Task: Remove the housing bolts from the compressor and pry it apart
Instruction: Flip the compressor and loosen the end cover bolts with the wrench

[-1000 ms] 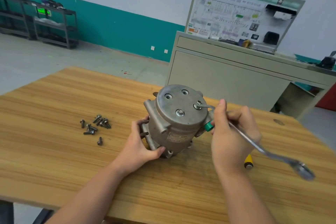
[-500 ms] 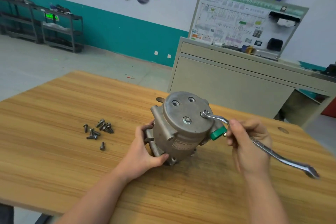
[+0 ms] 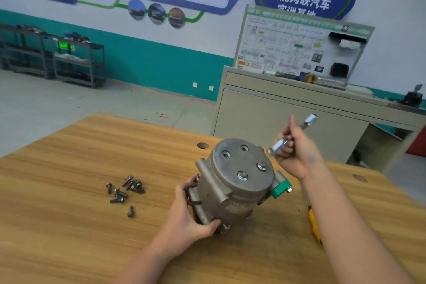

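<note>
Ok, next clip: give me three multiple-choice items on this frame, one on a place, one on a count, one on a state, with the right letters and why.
1. Where do the loose bolts lie on the table?
A. left of the compressor
B. right of the compressor
C. on top of the compressor

2. How many bolts still sit in the compressor end cover?
A. none
B. two
C. four

3. What is the wrench doing?
A. seated on a bolt
B. lying on the table
C. held in the air, off the cover

Answers:
1 A, the pile lies on the wood beyond the left hand, which grips the housing.
2 B, two bolt heads show on the near side of the cover, with two empty holes behind them.
3 C, the right hand holds it raised beside the cover, touching no bolt.
</note>
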Demonstrator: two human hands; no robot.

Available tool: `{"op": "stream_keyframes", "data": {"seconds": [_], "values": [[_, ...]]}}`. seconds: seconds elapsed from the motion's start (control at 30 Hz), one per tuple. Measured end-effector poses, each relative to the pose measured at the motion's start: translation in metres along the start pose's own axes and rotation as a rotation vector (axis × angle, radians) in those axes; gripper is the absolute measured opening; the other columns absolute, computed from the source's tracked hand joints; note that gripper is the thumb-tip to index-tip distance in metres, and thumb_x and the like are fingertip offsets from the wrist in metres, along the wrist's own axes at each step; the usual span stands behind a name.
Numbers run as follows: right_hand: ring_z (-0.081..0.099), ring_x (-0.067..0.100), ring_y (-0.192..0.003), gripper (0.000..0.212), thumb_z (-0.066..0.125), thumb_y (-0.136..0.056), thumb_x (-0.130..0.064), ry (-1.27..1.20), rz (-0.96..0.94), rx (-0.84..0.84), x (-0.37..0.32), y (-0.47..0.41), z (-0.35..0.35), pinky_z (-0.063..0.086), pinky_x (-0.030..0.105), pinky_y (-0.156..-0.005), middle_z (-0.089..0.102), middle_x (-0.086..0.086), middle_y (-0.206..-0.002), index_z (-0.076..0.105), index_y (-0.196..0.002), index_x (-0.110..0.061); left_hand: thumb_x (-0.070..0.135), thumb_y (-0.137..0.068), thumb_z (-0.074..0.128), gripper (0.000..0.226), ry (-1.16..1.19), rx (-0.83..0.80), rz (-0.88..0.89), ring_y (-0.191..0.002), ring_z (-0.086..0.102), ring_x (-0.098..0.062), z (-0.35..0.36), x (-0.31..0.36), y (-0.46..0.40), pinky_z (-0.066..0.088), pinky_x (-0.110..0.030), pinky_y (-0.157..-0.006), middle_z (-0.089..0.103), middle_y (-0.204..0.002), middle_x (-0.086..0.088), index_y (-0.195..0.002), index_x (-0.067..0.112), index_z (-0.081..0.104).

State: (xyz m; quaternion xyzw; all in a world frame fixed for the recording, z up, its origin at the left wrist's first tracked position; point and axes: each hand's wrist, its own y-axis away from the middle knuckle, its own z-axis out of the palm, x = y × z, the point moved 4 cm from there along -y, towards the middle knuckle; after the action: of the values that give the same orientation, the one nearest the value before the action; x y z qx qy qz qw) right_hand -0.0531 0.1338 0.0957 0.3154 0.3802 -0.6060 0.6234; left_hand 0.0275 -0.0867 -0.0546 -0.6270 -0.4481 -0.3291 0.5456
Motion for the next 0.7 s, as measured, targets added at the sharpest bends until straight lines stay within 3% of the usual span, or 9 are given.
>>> {"op": "stream_keyframes", "data": {"seconds": [0.13,0.2,0.3,0.43,0.57,0.7], "values": [[0.046,0.000,-0.041,0.029,0.067,-0.072,-0.041,-0.131,-0.104,0.045,-0.011,0.031,-0.009,0.030,0.009,-0.033,0.053,-0.004,-0.055,0.054,-0.074,-0.016,0.012,-0.061,0.091,0.091,-0.011,-0.006,-0.011,-0.111,0.044,0.019,-0.004,-0.004,0.000,0.033,0.000,-0.090,0.046,-0.127,0.006,-0.127,0.022,0.029],[0.047,0.001,-0.041,0.019,0.067,-0.077,-0.026,-0.028,-0.208,0.109,-0.008,0.050,-0.013,0.031,0.010,-0.033,0.056,0.000,-0.056,0.052,-0.073,-0.016,0.014,-0.061,0.090,0.091,-0.012,-0.018,-0.011,-0.109,0.045,0.018,-0.005,-0.005,0.000,0.034,0.000,-0.089,0.046,-0.126,0.006,-0.127,0.021,0.028],[0.049,0.009,-0.038,0.024,0.058,-0.093,-0.014,0.127,-0.392,0.194,-0.002,0.076,-0.012,0.032,0.014,-0.035,0.058,0.003,-0.052,0.051,-0.070,-0.016,0.014,-0.062,0.090,0.091,-0.009,-0.028,-0.012,-0.110,0.046,0.017,-0.005,-0.004,0.000,0.034,0.000,-0.089,0.045,-0.127,0.008,-0.128,0.020,0.027],[0.059,0.017,-0.044,0.025,0.049,-0.095,-0.024,0.160,-0.470,0.113,0.005,0.099,0.000,0.041,0.019,-0.040,0.064,0.010,-0.057,0.056,-0.081,-0.004,0.015,-0.063,0.090,0.092,-0.003,-0.031,-0.013,-0.113,0.044,0.019,-0.004,-0.002,0.001,0.033,0.001,-0.091,0.044,-0.129,0.010,-0.130,0.020,0.027],[0.059,0.022,-0.044,0.051,0.043,-0.089,-0.042,0.298,-0.489,0.097,0.007,0.112,0.005,0.040,0.020,-0.040,0.065,0.016,-0.058,0.062,-0.080,0.004,0.013,-0.063,0.089,0.091,0.006,-0.030,-0.017,-0.114,0.042,0.020,-0.004,-0.001,0.001,0.033,0.001,-0.091,0.043,-0.129,0.008,-0.130,0.020,0.027],[0.066,0.025,-0.051,0.016,0.047,-0.099,-0.012,0.468,-0.558,0.152,0.005,0.122,0.004,0.048,0.023,-0.044,0.069,0.017,-0.066,0.059,-0.090,-0.005,0.013,-0.064,0.089,0.090,0.014,-0.034,-0.024,-0.114,0.044,0.018,-0.004,-0.002,0.002,0.034,0.000,-0.090,0.045,-0.129,0.006,-0.129,0.021,0.028]]}}
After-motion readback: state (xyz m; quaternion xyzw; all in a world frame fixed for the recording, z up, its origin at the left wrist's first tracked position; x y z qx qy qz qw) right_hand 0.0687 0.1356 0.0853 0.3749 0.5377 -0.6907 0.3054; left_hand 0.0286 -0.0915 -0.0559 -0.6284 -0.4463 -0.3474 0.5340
